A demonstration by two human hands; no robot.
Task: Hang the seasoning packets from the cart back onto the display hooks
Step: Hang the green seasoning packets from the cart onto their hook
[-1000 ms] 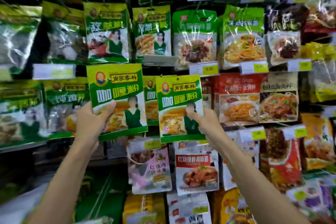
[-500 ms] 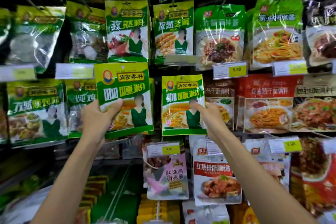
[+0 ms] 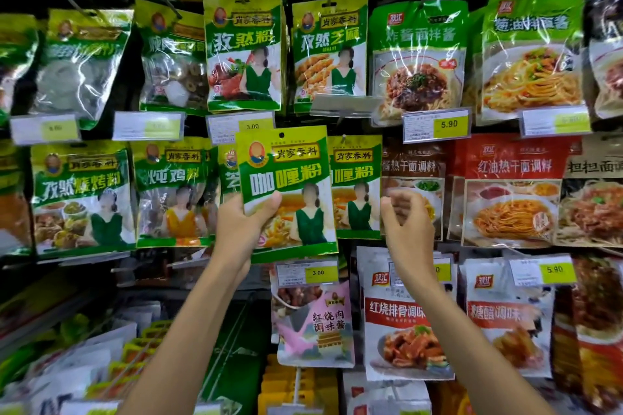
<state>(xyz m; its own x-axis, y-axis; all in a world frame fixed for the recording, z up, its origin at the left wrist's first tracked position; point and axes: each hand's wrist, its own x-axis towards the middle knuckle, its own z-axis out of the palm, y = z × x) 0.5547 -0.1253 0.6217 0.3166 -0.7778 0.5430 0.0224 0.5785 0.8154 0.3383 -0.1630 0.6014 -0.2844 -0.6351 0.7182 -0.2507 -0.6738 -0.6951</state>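
My left hand [image 3: 241, 224] grips a green curry-powder packet [image 3: 286, 192] by its lower left corner and holds it upright in front of the display wall. Its punched hole at the top is free of any hook. Just to its right, a matching green packet [image 3: 355, 189] hangs from a hook [image 3: 344, 137], partly covered by the held one. My right hand [image 3: 406, 222] hovers in front of that hung packet, fingers curled loosely, holding nothing.
Rows of hanging seasoning packets fill the wall: green ones [image 3: 244, 54] above and left, red ones [image 3: 512, 192] right, a pink packet [image 3: 315, 323] below. Price tags [image 3: 436, 125] stick out on hook ends. Boxed goods [image 3: 135, 354] lie on a lower shelf.
My right hand has let go of the second green packet, which now hangs on its hook. My left hand has carried its packet rightward, overlapping the hung one.
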